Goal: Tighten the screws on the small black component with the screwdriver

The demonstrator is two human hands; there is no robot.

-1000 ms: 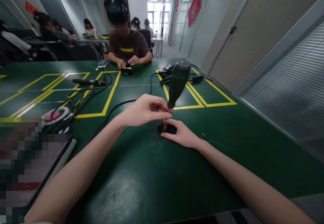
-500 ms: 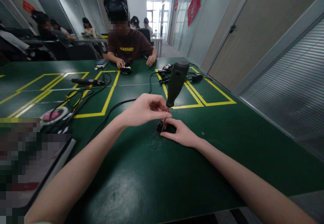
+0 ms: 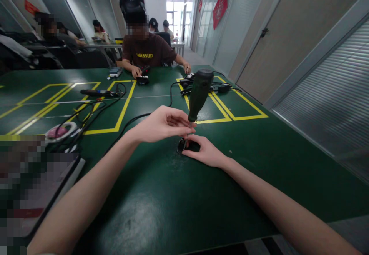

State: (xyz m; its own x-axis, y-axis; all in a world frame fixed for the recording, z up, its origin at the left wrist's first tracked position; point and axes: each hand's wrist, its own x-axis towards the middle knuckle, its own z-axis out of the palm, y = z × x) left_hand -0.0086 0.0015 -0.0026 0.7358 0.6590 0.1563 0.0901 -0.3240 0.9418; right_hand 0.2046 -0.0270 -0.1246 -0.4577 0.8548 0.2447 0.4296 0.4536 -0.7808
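Head view: left hand [image 3: 161, 124] pinching shaft just below screwdriver [image 3: 198, 93] handle, tool standing near upright, tilting right. Right hand [image 3: 206, 151] pressing flat, fingers closing around small black part [image 3: 188, 146] on green worktop [image 3: 161, 205]. Risks, judging: tip slipping off part toward fingers; top-heavy handle tipping under light pinch; part sliding on smooth worktop.

We are seeing the left hand [image 3: 164, 124] opening its fingers a bit and sliding along the screwdriver [image 3: 198, 93] shaft. The person [image 3: 147, 51] across the bench [image 3: 259, 159] is reaching one hand [image 3: 187, 69] out toward the cables [image 3: 198, 84].
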